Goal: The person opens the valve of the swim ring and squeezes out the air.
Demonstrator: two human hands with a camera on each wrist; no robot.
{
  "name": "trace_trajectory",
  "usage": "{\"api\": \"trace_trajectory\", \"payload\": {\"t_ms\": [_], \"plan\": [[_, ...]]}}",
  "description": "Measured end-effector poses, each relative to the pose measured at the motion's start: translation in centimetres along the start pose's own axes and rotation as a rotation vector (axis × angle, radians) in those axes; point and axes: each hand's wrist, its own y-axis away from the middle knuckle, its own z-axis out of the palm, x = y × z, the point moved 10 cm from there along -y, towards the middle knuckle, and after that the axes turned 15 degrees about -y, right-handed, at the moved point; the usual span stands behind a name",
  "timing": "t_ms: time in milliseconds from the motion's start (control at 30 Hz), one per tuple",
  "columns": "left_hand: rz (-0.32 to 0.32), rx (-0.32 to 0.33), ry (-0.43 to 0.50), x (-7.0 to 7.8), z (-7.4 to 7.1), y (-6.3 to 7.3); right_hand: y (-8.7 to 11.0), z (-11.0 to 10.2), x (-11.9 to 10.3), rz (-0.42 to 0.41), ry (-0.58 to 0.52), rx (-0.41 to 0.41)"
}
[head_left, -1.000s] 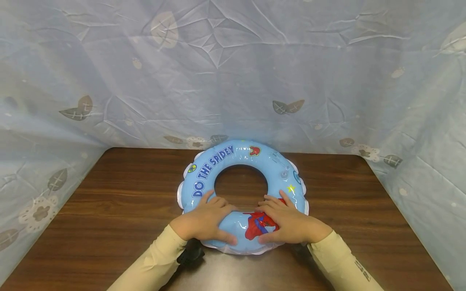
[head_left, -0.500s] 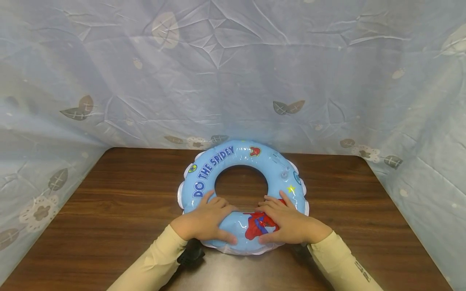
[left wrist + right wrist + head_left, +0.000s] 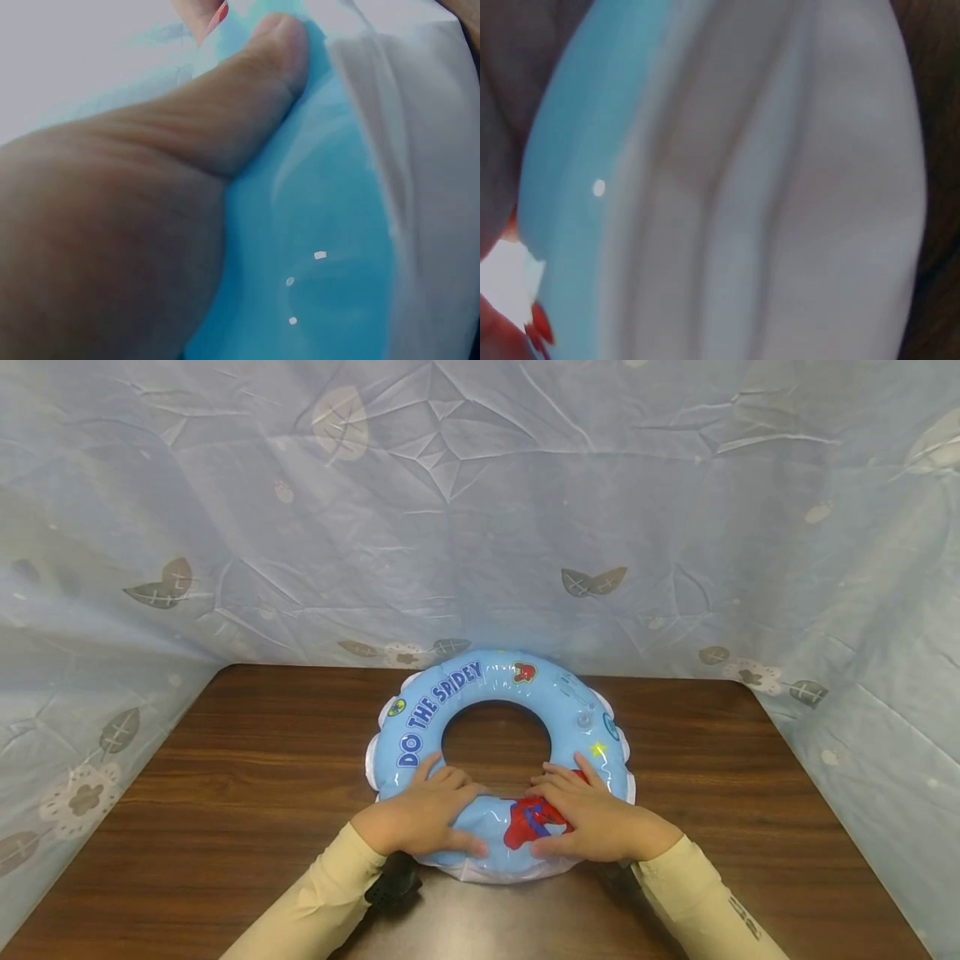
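Note:
A light blue inflatable swim ring (image 3: 480, 817) with white scalloped edging lies in front of me on the table. Lettering and a red-and-blue figure are printed on it. My left hand (image 3: 422, 814) grips the near left of its tube, fingers over the inner edge and thumb on the near side. Opposite it, my right hand (image 3: 600, 818) grips the near right, partly covering the red figure. In the left wrist view the left thumb (image 3: 247, 90) presses along the blue vinyl. The white edging (image 3: 780, 210) fills much of the right wrist view.
A dark brown wood-grain table (image 3: 225, 793) carries the ring. Pale blue-grey curtain fabric (image 3: 495, 527) printed with leaves hangs behind and at both sides. A clear valve (image 3: 585, 719) shows on the ring's right side. A black wrist device (image 3: 395, 883) sits under the left sleeve.
Both thumbs have shifted slightly, and the ring's near side is squeezed in a little, its white edging creasing. The hands otherwise keep their places.

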Motion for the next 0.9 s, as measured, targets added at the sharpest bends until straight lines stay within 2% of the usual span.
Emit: {"api": "trace_trajectory", "payload": {"t_ms": [600,900], "plan": [[0.005,-0.012,-0.012,-0.06,0.12,-0.01,-0.06,-0.04,-0.14,-0.013,0.005,0.006],[-0.019,-0.032,0.032,-0.42,0.45,-0.03,-0.09,0.07,0.14,-0.005,0.009,-0.003]]}}
